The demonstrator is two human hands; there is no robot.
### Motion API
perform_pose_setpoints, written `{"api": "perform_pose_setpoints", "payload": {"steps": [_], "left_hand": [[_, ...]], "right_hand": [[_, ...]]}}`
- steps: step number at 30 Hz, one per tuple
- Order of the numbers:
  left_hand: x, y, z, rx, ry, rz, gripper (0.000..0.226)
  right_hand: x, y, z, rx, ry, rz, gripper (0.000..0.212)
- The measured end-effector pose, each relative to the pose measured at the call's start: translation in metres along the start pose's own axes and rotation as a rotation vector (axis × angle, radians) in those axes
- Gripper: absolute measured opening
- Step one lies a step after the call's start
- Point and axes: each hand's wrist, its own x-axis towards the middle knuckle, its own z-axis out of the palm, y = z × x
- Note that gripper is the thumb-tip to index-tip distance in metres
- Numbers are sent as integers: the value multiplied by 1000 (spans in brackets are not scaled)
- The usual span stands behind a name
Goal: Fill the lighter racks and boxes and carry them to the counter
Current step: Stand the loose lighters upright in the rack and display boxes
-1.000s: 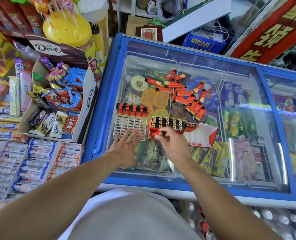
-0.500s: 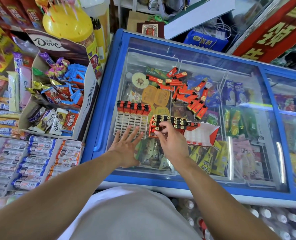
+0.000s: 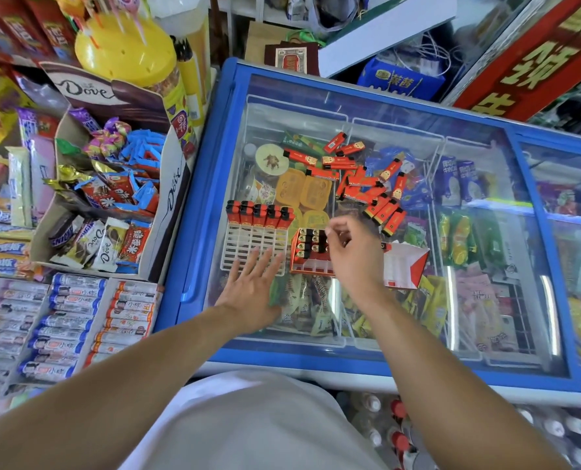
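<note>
A white lighter rack (image 3: pixel 253 247) lies on the freezer's glass lid, and one row of red lighters (image 3: pixel 260 215) stands along its far edge. Right of it sits a red lighter box (image 3: pixel 311 252), part filled, its white-and-red flap (image 3: pixel 406 266) open to the right. Several loose red lighters (image 3: pixel 360 179) are scattered on the glass beyond. My left hand (image 3: pixel 251 288) rests flat, fingers spread, on the rack's near edge. My right hand (image 3: pixel 355 257) is over the box with fingers curled at the lighters' tops. Whether it pinches one is hidden.
The blue-framed chest freezer (image 3: pixel 194 232) fills the middle, ice creams under its glass. A Dove display carton (image 3: pixel 112 184) of sweets and a yellow lollipop tub (image 3: pixel 126 52) stand left. Sausage packs (image 3: pixel 71 320) lie at the near left. Bottles (image 3: pixel 394 422) stand below.
My right hand has moved from the box's near row up toward its far rows. My left hand has stayed on the rack.
</note>
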Motion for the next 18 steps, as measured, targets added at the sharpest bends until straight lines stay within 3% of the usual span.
{"api": "perform_pose_setpoints", "payload": {"steps": [4,11,18], "left_hand": [[6,22,-11,-2,206,170,100],[14,39,-16,269,63,136,112],[11,40,-20,280,2,105,116]], "right_hand": [[56,23,-10,-33,-26,81,21],[126,62,-6,-466,-222,152,54],[141,72,-3,-567,-205,98,45]]}}
